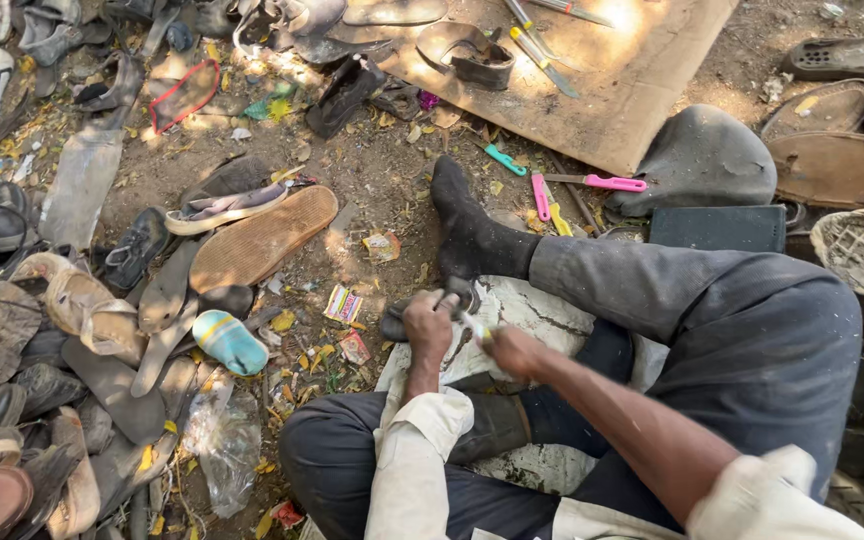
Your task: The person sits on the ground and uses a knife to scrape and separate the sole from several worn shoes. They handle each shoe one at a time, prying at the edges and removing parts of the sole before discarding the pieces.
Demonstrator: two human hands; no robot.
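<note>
Bare dirt ground (372,180), strewn with dry leaves and scraps, is seen all around a person seated low with legs folded. Nearest the camera, a dark shoe (422,315) is held steady on a worn white sheet (537,310) spread under the legs, apparently so the work stays off the dirt. The left hand (428,322) is closed over the shoe, pinning it down. The right hand (514,350) is curled round a small pale tool (476,328), its tip set against the shoe; what kind of tool cannot be told. A socked foot (464,225) is stretched forward just beyond. Further out, a tan sole (262,240) and a light blue slipper (229,341) are lying loose beside a heap of old shoes (12,330). Pink-handled cutters (597,182) are kept within reach, near a cardboard sheet (642,70). No containers are seen; everything is laid open.
</note>
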